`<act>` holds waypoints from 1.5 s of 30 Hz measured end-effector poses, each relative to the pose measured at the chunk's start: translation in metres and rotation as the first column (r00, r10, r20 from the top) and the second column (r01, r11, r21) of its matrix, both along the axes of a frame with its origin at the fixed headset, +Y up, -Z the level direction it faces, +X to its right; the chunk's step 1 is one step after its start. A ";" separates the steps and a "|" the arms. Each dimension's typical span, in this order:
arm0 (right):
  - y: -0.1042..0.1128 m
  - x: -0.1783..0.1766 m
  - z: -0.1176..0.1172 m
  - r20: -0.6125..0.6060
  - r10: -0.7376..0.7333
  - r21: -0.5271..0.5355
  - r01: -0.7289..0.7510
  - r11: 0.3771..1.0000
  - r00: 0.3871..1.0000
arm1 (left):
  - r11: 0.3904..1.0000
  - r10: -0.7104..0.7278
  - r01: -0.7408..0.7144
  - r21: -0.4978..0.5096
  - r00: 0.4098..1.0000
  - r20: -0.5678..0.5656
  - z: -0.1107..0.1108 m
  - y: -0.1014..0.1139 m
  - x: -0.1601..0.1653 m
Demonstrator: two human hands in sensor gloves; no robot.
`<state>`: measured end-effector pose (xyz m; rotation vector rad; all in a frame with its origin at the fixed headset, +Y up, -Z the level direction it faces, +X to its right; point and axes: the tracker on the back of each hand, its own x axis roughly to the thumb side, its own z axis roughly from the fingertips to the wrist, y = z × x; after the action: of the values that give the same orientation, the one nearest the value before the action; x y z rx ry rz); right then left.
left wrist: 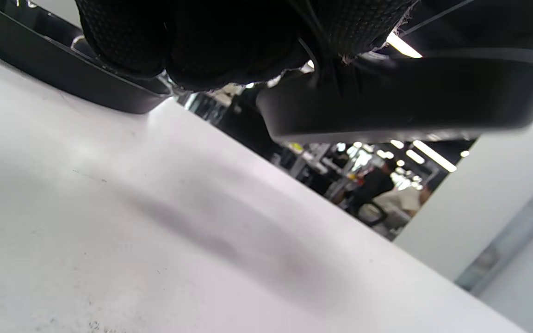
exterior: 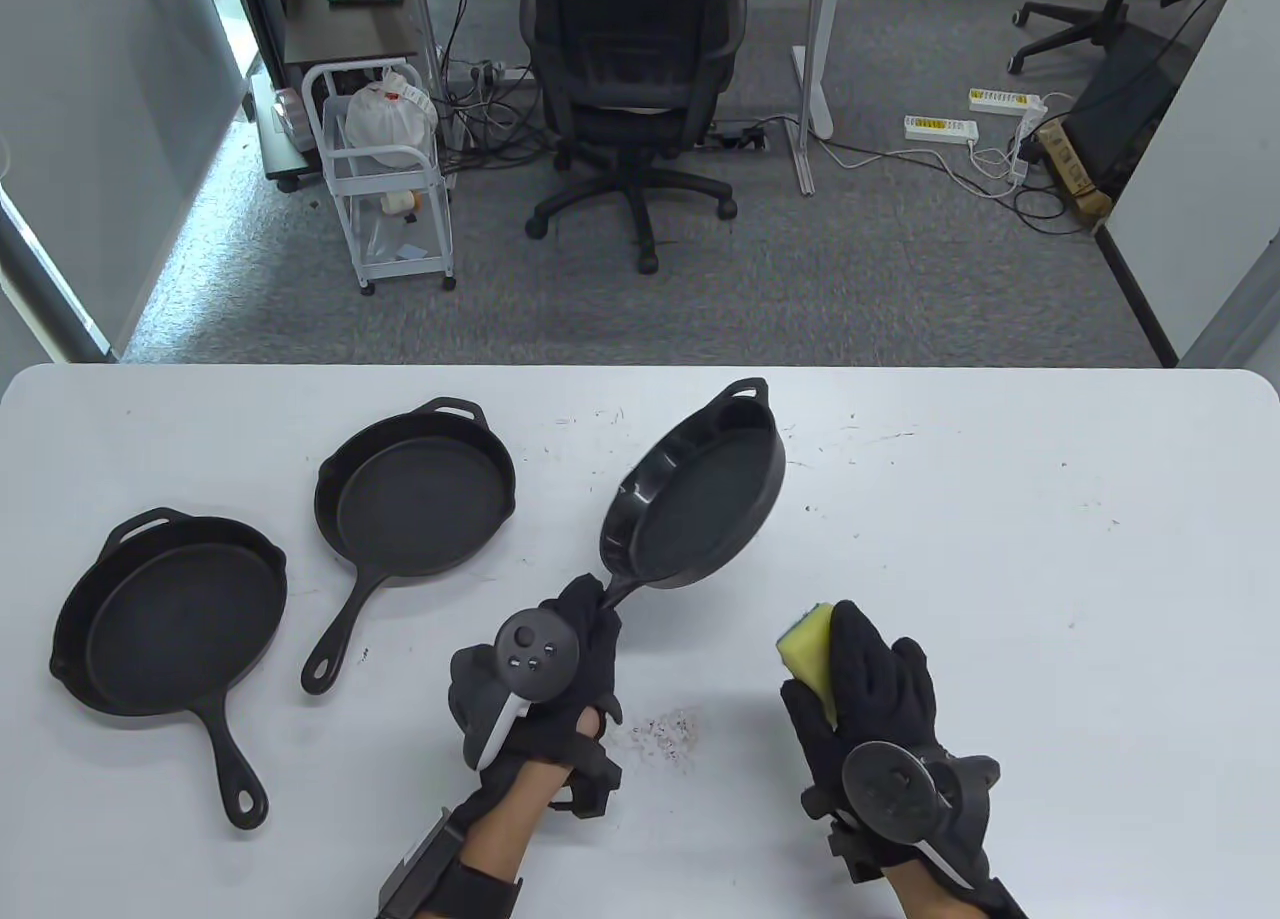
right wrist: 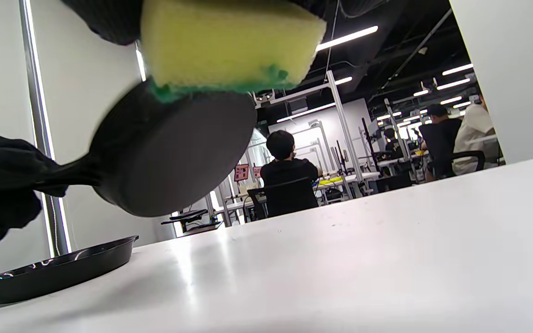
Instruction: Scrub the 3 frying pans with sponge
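Three black frying pans are in the table view. One pan (exterior: 170, 619) lies flat at the far left and a second pan (exterior: 420, 504) lies flat right of it. My left hand (exterior: 570, 649) grips the handle of the third pan (exterior: 700, 504) and holds it tilted above the table's middle; its underside (right wrist: 174, 157) shows in the right wrist view. My right hand (exterior: 860, 689) holds a yellow sponge (exterior: 812, 654) with a green scrub face (right wrist: 229, 41), right of and below the raised pan and apart from it.
Small dark crumbs (exterior: 665, 734) lie on the white table (exterior: 1000, 559) between my hands. Beyond the far table edge stand an office chair (exterior: 635, 89) and a white cart (exterior: 385, 179). People sit at desks in the background of the wrist views.
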<state>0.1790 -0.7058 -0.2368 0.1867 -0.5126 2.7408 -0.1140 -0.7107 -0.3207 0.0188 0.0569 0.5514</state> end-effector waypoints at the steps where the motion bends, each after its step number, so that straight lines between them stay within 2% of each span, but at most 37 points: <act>1: -0.001 0.000 -0.001 0.001 0.005 -0.012 -0.005 1.000 1.000 | 0.999 -0.033 0.033 -0.016 0.999 -0.005 -0.005 0.000 0.004; 6: -0.007 0.001 -0.007 0.004 0.011 -0.051 -0.011 0.999 1.000 | 0.974 -0.212 0.207 -0.095 0.976 -0.046 -0.037 -0.007 0.028; 15: -0.012 0.009 -0.014 0.025 -0.016 -0.095 0.019 0.995 1.000 | 0.927 -0.350 0.339 -0.163 0.936 -0.046 -0.081 -0.028 0.059; 23: -0.014 0.014 -0.019 0.033 -0.041 -0.113 0.045 0.993 0.999 | 0.908 -0.389 0.376 -0.183 0.920 -0.045 -0.087 -0.044 0.064; 26: -0.015 0.015 -0.020 0.031 -0.041 -0.120 0.045 0.992 0.999 | 0.892 -0.419 0.408 -0.193 0.908 -0.016 -0.084 -0.039 0.057; 29: -0.014 0.018 -0.018 0.034 -0.049 -0.111 0.053 0.992 0.998 | 0.873 -0.478 0.472 -0.121 0.878 -0.026 -0.075 -0.014 0.023; 33: -0.014 0.018 -0.018 0.037 -0.064 -0.109 0.068 0.992 0.997 | 0.808 -0.586 0.576 -0.122 0.806 -0.079 -0.067 0.002 -0.047; 36: -0.015 0.017 -0.019 0.032 -0.053 -0.115 0.056 0.992 0.998 | 0.733 -0.679 0.648 -0.208 0.714 -0.171 -0.058 -0.001 -0.101; 38: -0.016 0.016 -0.020 0.030 -0.046 -0.123 0.050 0.991 0.998 | 0.715 -0.697 0.647 -0.265 0.689 -0.199 -0.055 -0.007 -0.126; 41: -0.018 0.015 -0.021 0.027 -0.042 -0.129 0.046 0.991 0.999 | 0.697 -0.716 0.657 -0.287 0.659 -0.231 -0.052 -0.016 -0.148; 43: -0.017 0.016 -0.021 0.029 -0.041 -0.128 0.044 0.991 0.999 | 0.665 -0.745 0.675 -0.319 0.628 -0.225 -0.052 -0.022 -0.158; 45: -0.017 0.016 -0.021 0.030 -0.046 -0.130 0.049 0.990 0.999 | 0.657 -0.749 0.660 -0.366 0.627 -0.214 -0.055 -0.030 -0.164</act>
<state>0.1953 -0.7226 -0.2576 0.1037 -0.3384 2.7219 -0.2778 -0.7405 -0.3753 -0.1113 0.4561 -0.2866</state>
